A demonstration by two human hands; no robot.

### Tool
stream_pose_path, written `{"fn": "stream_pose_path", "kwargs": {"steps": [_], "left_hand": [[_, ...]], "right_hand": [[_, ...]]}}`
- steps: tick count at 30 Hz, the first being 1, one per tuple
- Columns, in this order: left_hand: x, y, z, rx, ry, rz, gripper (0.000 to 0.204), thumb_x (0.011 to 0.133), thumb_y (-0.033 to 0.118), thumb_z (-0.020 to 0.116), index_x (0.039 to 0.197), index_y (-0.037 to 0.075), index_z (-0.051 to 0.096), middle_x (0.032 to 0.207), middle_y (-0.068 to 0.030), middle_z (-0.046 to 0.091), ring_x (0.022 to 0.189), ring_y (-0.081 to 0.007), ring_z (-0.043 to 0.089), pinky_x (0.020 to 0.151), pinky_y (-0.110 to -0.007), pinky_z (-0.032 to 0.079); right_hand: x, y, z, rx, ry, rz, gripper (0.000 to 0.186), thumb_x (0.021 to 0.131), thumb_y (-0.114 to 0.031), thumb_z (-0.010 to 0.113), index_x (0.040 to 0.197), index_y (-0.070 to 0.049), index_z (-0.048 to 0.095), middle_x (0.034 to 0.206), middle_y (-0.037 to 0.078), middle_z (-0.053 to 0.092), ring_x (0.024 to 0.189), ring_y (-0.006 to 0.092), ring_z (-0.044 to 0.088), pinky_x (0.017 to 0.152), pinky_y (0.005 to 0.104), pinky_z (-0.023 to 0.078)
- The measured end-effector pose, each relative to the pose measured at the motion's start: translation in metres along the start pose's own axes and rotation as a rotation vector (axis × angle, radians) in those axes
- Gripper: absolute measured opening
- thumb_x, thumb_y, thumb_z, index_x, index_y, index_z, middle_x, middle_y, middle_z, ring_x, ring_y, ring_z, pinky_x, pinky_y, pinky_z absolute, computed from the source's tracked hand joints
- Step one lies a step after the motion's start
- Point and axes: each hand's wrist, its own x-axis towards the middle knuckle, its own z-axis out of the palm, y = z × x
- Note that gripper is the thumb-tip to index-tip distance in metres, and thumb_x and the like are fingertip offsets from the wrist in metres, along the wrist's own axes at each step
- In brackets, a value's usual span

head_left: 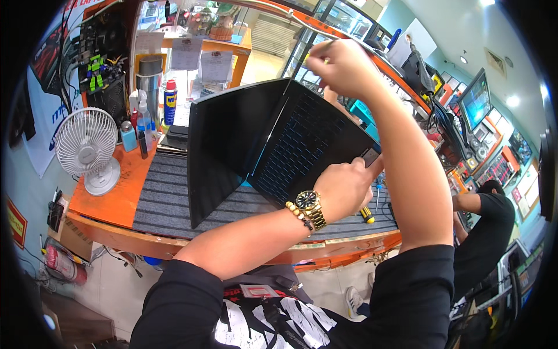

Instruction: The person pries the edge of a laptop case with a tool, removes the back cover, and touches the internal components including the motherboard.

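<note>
A black laptop (299, 148), opened wide, stands tilted on edge on the grey ribbed mat (165, 195). Its keyboard half faces me, and the dark screen half (229, 151) is on the left. My left hand (346, 186), with a gold watch on the wrist, grips the keyboard half by its near right edge; some fingers are hidden. Raised behind the laptop's upper edge, my right hand (343, 67) is closed. A thin dark piece and a bit of yellow show at its fingers, too little to name.
A white fan (87, 148), a blue spray can (170, 103) and small bottles (128, 135) stand at left. A yellow-black screwdriver (367, 214) lies near the mat's front edge. An orange glass-panel frame (302, 20) runs behind. Another person (485, 232) is at right.
</note>
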Motion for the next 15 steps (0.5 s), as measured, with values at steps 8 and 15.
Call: {"fn": "stream_pose_path", "kwargs": {"steps": [8, 15], "left_hand": [[-0.056, 0.004, -0.099, -0.03, 0.167, 0.234, 0.065, 0.086, 0.013, 0.086, 0.15, 0.006, 0.075, 0.096, -0.0102, 0.072, 0.085, -0.029, 0.072, 0.075, -0.042, 0.061], [-0.151, -0.048, -0.179, 0.259, 0.785, 0.148, 0.043, 0.108, 0.023, 0.065, 0.14, -0.006, 0.064, 0.13, -0.0191, 0.065, 0.123, -0.0339, 0.065, 0.114, -0.05, 0.053]], "right_hand": [[-0.178, 0.08, -0.055, 0.773, 0.448, 0.091, 0.036, 0.106, -0.012, 0.049, 0.107, 0.007, 0.08, 0.085, 0.009, 0.071, 0.075, 0.0181, 0.068, 0.072, 0.0362, 0.062], [-0.297, 0.127, 0.088, 1.013, 0.415, 0.403, 0.053, 0.118, -0.043, 0.068, 0.139, 0.005, 0.072, 0.09, 0.0, 0.064, 0.077, 0.0122, 0.066, 0.077, 0.0322, 0.06]]}}
